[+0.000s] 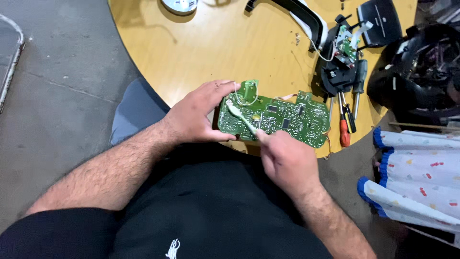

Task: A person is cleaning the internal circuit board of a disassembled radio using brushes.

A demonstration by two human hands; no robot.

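Gripping a green circuit board (282,120), left hand (196,117); right hand (282,160) holds a toothbrush (241,117)

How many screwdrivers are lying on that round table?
3, side by side right of the green circuit board: red-handled screwdriver, black-and-yellow screwdriver, dark green-grey screwdriver. More may hide under the black parts.

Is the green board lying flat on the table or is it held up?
Held up. The left hand grips the green circuit board at its end, over the round wooden table edge, while the right hand presses a white brush on it.
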